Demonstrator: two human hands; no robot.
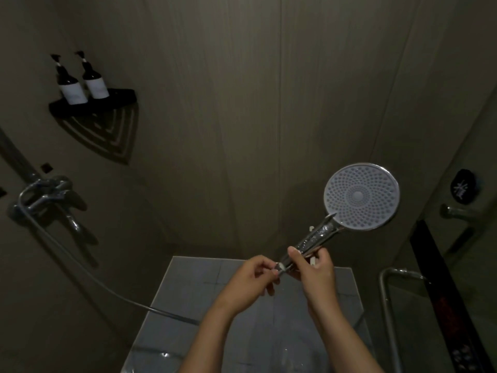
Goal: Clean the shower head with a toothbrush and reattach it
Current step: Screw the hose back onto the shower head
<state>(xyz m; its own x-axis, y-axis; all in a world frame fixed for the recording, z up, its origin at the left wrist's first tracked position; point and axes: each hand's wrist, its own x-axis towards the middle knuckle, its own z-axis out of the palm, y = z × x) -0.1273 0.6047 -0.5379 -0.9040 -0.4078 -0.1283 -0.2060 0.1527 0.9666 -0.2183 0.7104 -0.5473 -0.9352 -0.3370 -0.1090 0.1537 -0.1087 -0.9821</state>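
the right hand (315,271) grips the shower head (361,196) by its handle while the left hand (248,282) pinches the metal fitting (281,266) at the handle's end.

Dim, murky stall, soft focus, wide-angle bending at edges (walls bow)

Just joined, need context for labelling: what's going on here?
A person in a dim shower stall holds up a round chrome shower head, pale nozzle face toward the camera. The right-hand grip holds its handle, with a thin white item, possibly the toothbrush, alongside. The left-hand grip pinches the metal fitting at the handle's base. A grey hose runs from the chrome wall mixer toward the hands; its connection is hidden.
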